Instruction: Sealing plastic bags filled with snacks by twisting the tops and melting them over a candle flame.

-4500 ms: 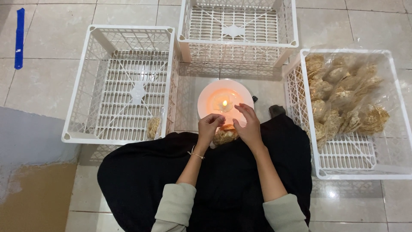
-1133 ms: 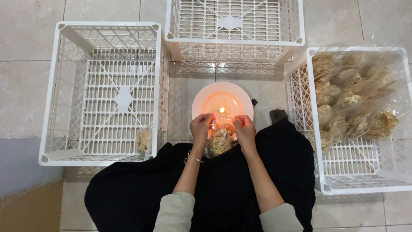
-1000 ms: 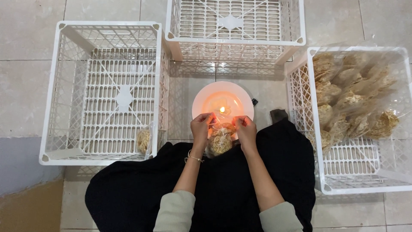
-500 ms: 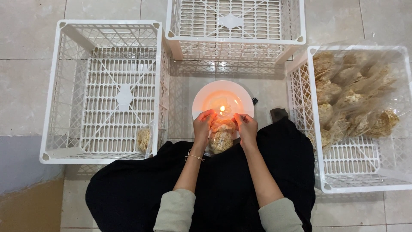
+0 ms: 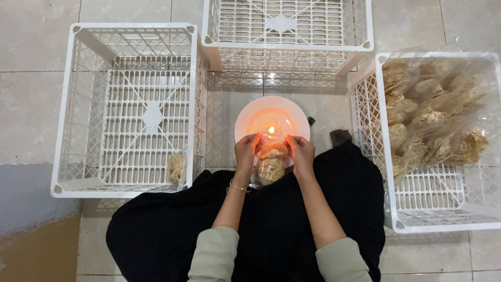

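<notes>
The step in hand looks like heat-sealing: the left hand and right hand each pinch the clear top edge of a small bag of crackers, stretching it just at the candle flame burning on a white plate. Both grips are clamped on the plastic (the bag hangs over the lap, between the white crates). The next move likely calls for steady, even travel along the edge, fingers clear of the flame.

Home packing spot — tiled floor, white crates

Pale grey-green sleeves, black garment over lap, thin bracelet on left wrist
</notes>
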